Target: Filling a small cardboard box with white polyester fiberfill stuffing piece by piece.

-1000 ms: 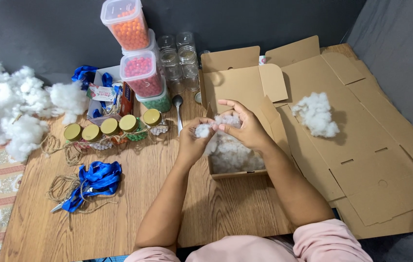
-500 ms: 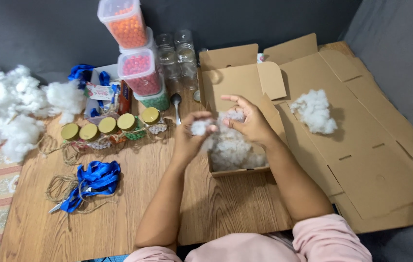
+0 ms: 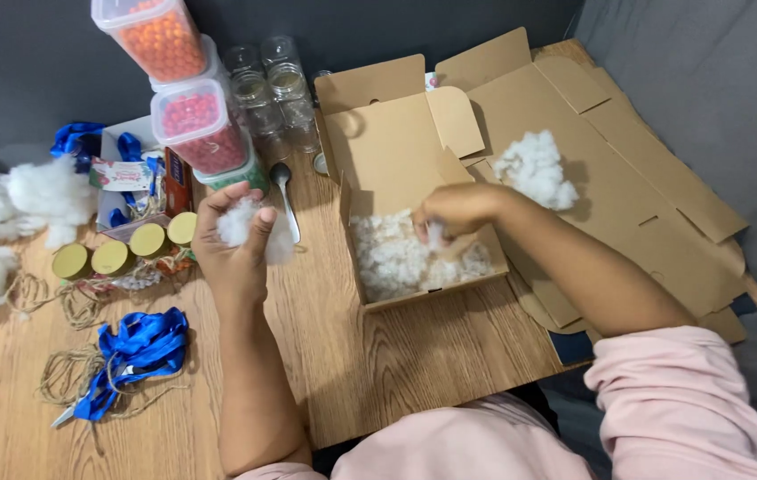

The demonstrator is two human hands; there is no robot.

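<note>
My left hand [image 3: 235,252] is raised over the wooden table [image 3: 352,364], closed around a tuft of white stuffing [image 3: 241,222]. My right hand [image 3: 452,213] reaches into the open cardboard box [image 3: 387,151], fingers pinched on the white stuffing [image 3: 396,258] that lines the box bottom. Another clump of stuffing [image 3: 534,169] lies on flattened cardboard [image 3: 627,178] to the right of the box.
Stacked clear tubs of orange and red beads [image 3: 185,89] and several glass jars [image 3: 276,89] stand at the back. A spoon [image 3: 285,191], gold jar lids [image 3: 130,253], blue ribbon [image 3: 134,351], twine [image 3: 59,307] and piles of white stuffing [image 3: 5,222] fill the left side.
My hands, held together over the box pulling stuffing, have parted. The left moved left with a tuft; the right dropped into the box.
</note>
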